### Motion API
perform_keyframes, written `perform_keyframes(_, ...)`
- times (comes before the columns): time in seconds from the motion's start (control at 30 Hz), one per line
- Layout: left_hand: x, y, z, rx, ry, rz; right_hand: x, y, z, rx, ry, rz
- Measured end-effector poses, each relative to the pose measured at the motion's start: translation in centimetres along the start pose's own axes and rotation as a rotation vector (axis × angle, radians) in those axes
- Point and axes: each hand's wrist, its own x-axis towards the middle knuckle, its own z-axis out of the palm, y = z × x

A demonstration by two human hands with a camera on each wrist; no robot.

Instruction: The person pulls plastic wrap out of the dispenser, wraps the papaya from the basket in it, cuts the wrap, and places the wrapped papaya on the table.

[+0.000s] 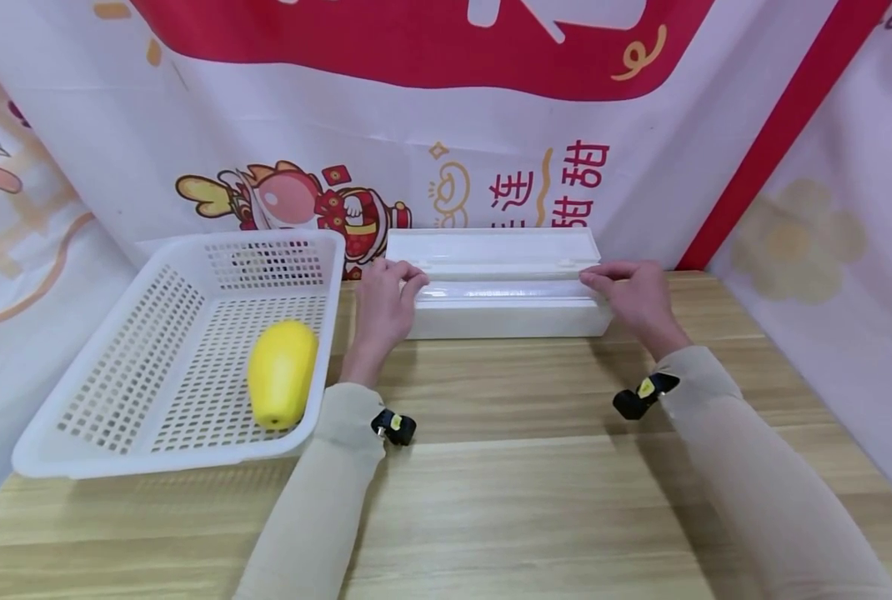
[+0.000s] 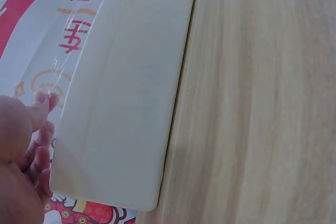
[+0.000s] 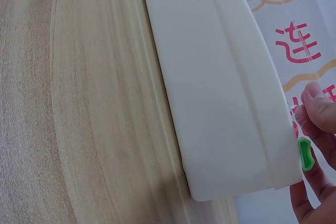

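A long white cling film dispenser box (image 1: 509, 321) stands on the table with its lid (image 1: 491, 243) raised at the back. Clear cling film (image 1: 491, 290) stretches along its top opening. At the box's left end, my left hand (image 1: 386, 300) pinches the film between thumb and forefinger; the film (image 2: 56, 74) rises in creases from those fingertips in the left wrist view. My right hand (image 1: 633, 296) pinches the film's other side at the right end. In the right wrist view, a small green piece (image 3: 305, 154) shows at the box end, beside the right fingers.
To the left sits a white perforated plastic basket (image 1: 63, 454) holding a yellow papaya-like fruit (image 1: 283, 375). The wooden table (image 1: 506, 500) extends in front of the box. A printed cloth (image 1: 446, 117) hangs close behind the box and basket.
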Motion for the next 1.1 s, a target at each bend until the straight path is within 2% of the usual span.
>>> perform_keyframes(0.1, 0.1, 0.1, 0.0, -0.019, 0.049, -0.002, 0.0, -0.2, -0.1, 0.006, -0.003, 0.001)
perform_keyframes(0.3, 0.2, 0.1, 0.1, -0.137, 0.111, -0.005, -0.2, -0.8, -0.5, 0.011, -0.007, 0.019)
perform_keyframes(0.53, -0.1, 0.0, -0.1, -0.197, 0.097, -0.018, -0.2, -1.3, -0.9, 0.004, 0.012, 0.005)
perform_keyframes(0.67, -0.3, 0.1, -0.3, -0.215, 0.109, -0.016, -0.1, -1.6, -1.1, 0.000, 0.023, -0.009)
perform_keyframes(0.93, 0.1, 0.7, -0.4, -0.181, 0.239, -0.052, -0.2, -2.0, -1.6, 0.029, 0.037, -0.040)
perform_keyframes(1.1, 0.4, 1.1, -0.4, -0.179, 0.257, -0.088, -0.3, -2.2, -2.0, 0.054, 0.056, -0.059)
